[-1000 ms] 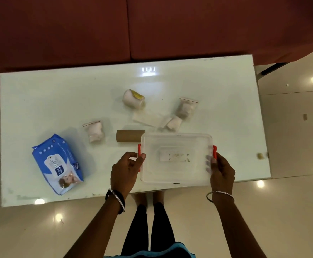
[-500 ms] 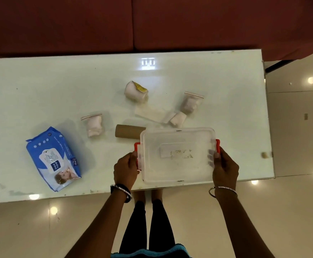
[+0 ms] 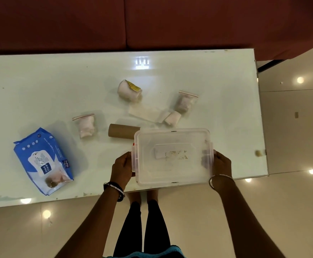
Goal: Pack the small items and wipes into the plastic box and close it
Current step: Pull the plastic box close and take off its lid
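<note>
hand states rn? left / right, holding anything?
Left hand: closed on the left end of the box.
Right hand: closed on the box's right end.

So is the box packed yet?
No. The wipes, tube and bags still lie on the table; both hands hold the box.

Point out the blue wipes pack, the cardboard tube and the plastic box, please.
blue wipes pack (image 3: 43,161): head view, on its white front label.
cardboard tube (image 3: 122,131): head view, middle of its brown side.
plastic box (image 3: 172,170): head view, on its clear lid, near side.
</note>
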Demonstrator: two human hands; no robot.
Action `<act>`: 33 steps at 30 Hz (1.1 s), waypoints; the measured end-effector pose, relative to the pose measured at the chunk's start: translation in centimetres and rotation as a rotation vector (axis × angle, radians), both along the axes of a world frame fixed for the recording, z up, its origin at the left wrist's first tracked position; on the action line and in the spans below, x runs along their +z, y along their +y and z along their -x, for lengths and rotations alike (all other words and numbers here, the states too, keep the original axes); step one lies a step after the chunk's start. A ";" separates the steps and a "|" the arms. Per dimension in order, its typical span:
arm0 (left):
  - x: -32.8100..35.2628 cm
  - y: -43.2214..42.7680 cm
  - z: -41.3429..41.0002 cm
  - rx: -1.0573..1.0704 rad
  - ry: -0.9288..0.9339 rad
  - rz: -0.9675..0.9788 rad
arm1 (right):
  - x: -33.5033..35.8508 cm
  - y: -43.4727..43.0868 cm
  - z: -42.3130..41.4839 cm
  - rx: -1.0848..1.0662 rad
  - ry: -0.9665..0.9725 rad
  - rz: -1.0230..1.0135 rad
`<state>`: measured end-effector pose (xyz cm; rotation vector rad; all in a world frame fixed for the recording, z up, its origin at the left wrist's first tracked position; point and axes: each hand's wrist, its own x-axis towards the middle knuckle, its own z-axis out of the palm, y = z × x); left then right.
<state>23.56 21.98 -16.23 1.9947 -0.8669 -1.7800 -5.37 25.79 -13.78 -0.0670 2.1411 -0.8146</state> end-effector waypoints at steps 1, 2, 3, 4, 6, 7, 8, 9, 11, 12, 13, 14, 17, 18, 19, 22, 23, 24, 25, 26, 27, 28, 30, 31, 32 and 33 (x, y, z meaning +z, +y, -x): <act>-0.1 0.0 -0.1 -0.002 0.003 -0.005 | 0.1 -0.4 0.3 -0.023 -0.077 -0.016; -0.1 0.0 -0.2 -0.003 0.006 -0.010 | 0.1 -0.7 0.6 -0.023 -0.147 -0.037; -0.2 0.0 -0.3 -0.003 0.011 -0.013 | 0.3 -1.0 0.8 -0.008 -0.195 -0.077; -0.3 0.0 -0.3 -0.003 0.021 -0.015 | 0.4 -1.2 0.9 0.002 -0.224 -0.114; -0.4 0.0 -0.4 -0.006 0.043 -0.020 | 0.5 -1.2 1.2 -0.005 -0.203 -0.171; -0.4 -0.1 -0.4 -0.006 0.059 -0.020 | 0.6 -1.2 1.1 -0.003 -0.123 -0.199; -0.4 -0.1 -0.5 -0.007 0.076 -0.021 | 0.8 -1.3 0.8 0.020 0.023 -0.233; -0.4 -0.1 -0.5 -0.006 0.095 -0.025 | 1.2 -1.4 0.4 0.049 0.244 -0.245; -0.4 -0.2 -0.7 0.002 0.132 -0.042 | 2.5 -1.8 -1.4 0.160 0.707 -0.060; -0.4 -0.3 -0.8 0.007 0.154 -0.051 | 3.5 -2.1 -2.9 0.270 0.860 0.075; -0.3 -0.4 -1.0 0.013 0.179 -0.062 | 4.3 -2.5 -4.6 0.401 0.932 0.192; -0.2 -0.5 -1.0 0.018 0.204 -0.075 | 4.9 -2.8 -6.6 0.536 0.940 0.287; 0.0 -0.8 -1.3 0.028 0.261 -0.103 | 6.3 -3.1 -13.1 0.908 0.785 0.415; 0.1 -0.8 -1.4 0.020 0.268 -0.107 | 6.4 -3.1 -14.8 1.047 0.738 0.399; 0.2 -0.9 -1.5 0.008 0.271 -0.110 | 6.2 -3.1 -16.1 1.190 0.709 0.348; 0.2 -1.2 -1.7 -0.013 0.284 -0.118 | 5.0 -3.2 -17.7 1.476 0.677 0.056; 0.2 -1.2 -1.8 -0.011 0.294 -0.128 | 4.8 -3.3 -17.8 1.508 0.680 -0.019; 0.2 -1.3 -1.9 -0.009 0.304 -0.137 | 4.7 -3.5 -17.9 1.521 0.680 -0.070; 0.2 -1.3 -1.9 -0.005 0.309 -0.142 | 4.7 -3.7 -18.2 1.523 0.680 -0.105; 0.1 -1.3 -1.9 -0.004 0.311 -0.145 | 4.8 -3.9 -18.5 1.514 0.683 -0.128; 0.1 -1.3 -1.9 -0.002 0.312 -0.144 | 4.9 -4.2 -18.8 1.500 0.689 -0.139; 0.1 -1.3 -1.9 0.001 0.313 -0.140 | 5.0 -4.5 -19.0 1.485 0.698 -0.145; 0.2 -1.3 -1.8 0.006 0.309 -0.129 | 5.2 -5.1 -19.4 1.466 0.721 -0.150; 0.3 -1.3 -1.8 0.010 0.308 -0.125 | 5.2 -5.3 -19.5 1.470 0.732 -0.152; 0.3 -1.3 -1.7 0.016 0.307 -0.122 | 5.3 -5.5 -19.5 1.483 0.742 -0.157; 0.2 -1.4 -1.7 0.021 0.304 -0.121 | 5.4 -5.7 -19.3 1.501 0.753 -0.161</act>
